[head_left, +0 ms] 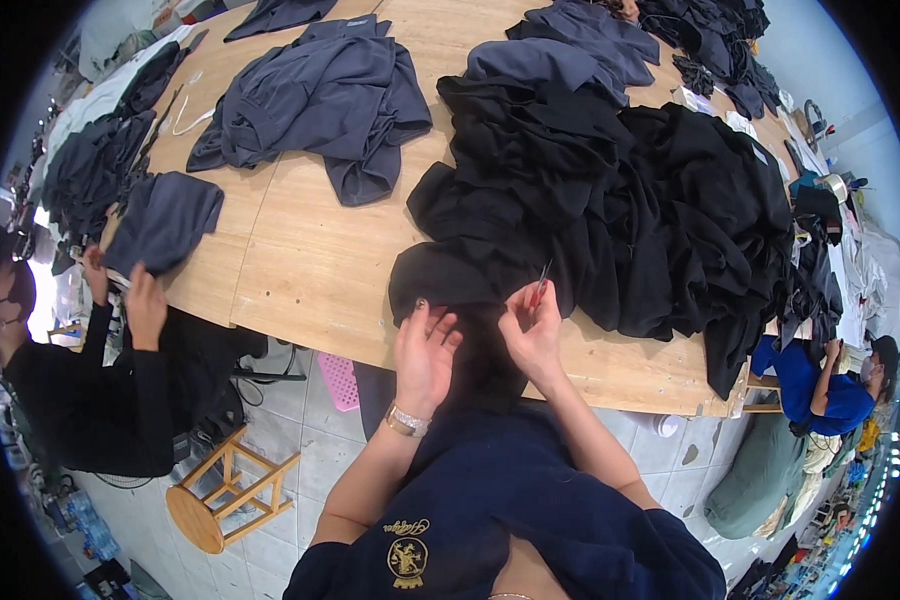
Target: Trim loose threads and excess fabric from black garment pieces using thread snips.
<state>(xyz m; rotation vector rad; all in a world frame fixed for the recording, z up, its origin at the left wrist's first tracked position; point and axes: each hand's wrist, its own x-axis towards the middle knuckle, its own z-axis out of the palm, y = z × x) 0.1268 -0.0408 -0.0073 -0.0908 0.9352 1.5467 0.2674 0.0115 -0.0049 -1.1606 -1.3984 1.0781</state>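
Black fabric (448, 275) hangs over the table's near edge in front of me and drops toward my lap. My left hand (425, 358) is at its left side, palm turned up and fingers apart, with the fingertips close to the cloth; whether they touch it I cannot tell. In my right hand (533, 335) is a small pair of thread snips (539, 286) with red on the handle, thin blades pointing up and away. That hand is closed round the snips, just over the black cloth's right part.
A large heap of black garments (710, 215) covers the table's right side. Dark grey garments (320, 100) lie farther left on the wooden table (300, 240). A person at left (90, 390) handles grey cloth; another in blue (840, 395) sits right. A wooden stool (232, 490) stands left.
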